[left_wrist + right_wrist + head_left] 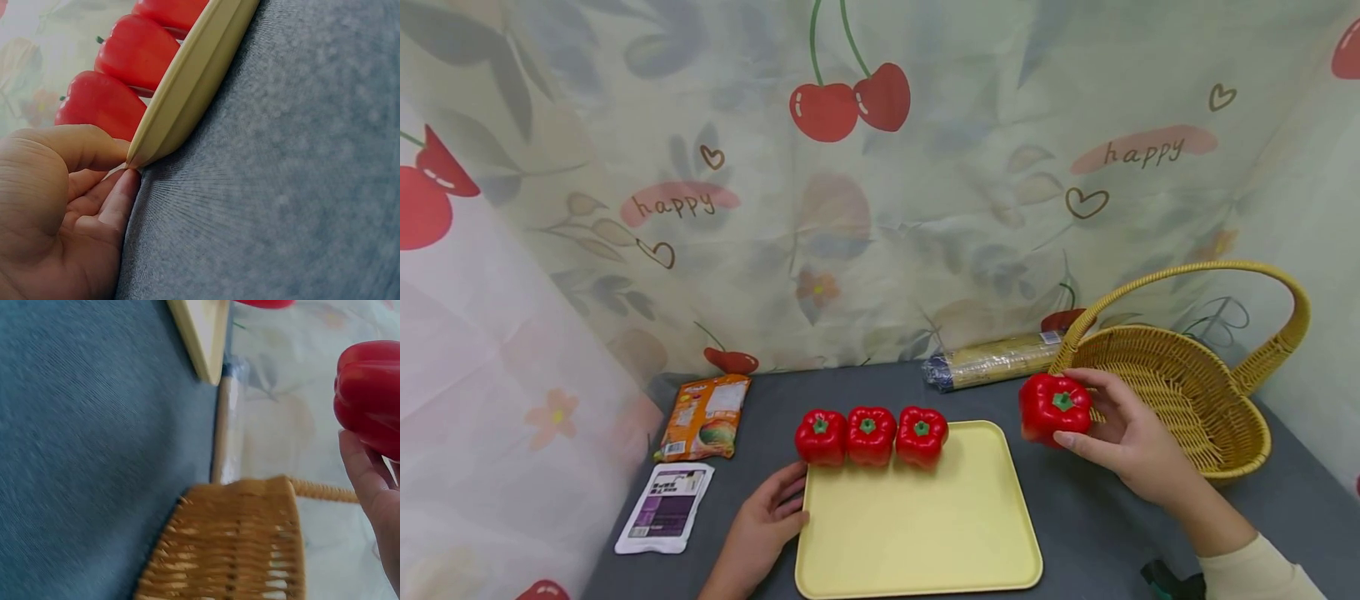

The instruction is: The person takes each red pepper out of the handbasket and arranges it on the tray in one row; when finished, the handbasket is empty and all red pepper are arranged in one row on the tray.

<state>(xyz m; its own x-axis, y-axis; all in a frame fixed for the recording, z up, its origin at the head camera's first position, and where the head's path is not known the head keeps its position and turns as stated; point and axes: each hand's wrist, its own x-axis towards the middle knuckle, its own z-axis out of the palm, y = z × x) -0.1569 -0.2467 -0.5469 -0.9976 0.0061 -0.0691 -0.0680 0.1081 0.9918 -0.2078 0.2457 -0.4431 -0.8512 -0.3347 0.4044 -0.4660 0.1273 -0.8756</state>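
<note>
My right hand holds a red bell pepper between thumb and fingers, raised between the tray and the basket. Its green stem end faces the head camera. Three more red bell peppers stand side by side along the far edge of a pale yellow tray. At the tray's left side, my left hand pinches the rim; in the left wrist view the thumb and fingertips meet at the tray's edge. Close by the right hand is a wicker basket with a tall handle, and its interior looks bare.
A plastic-wrapped bundle of thin sticks lies at the back. To the left are an orange packet and a white-and-purple pouch. A printed curtain hangs behind the grey tabletop. Something black sits near my right sleeve.
</note>
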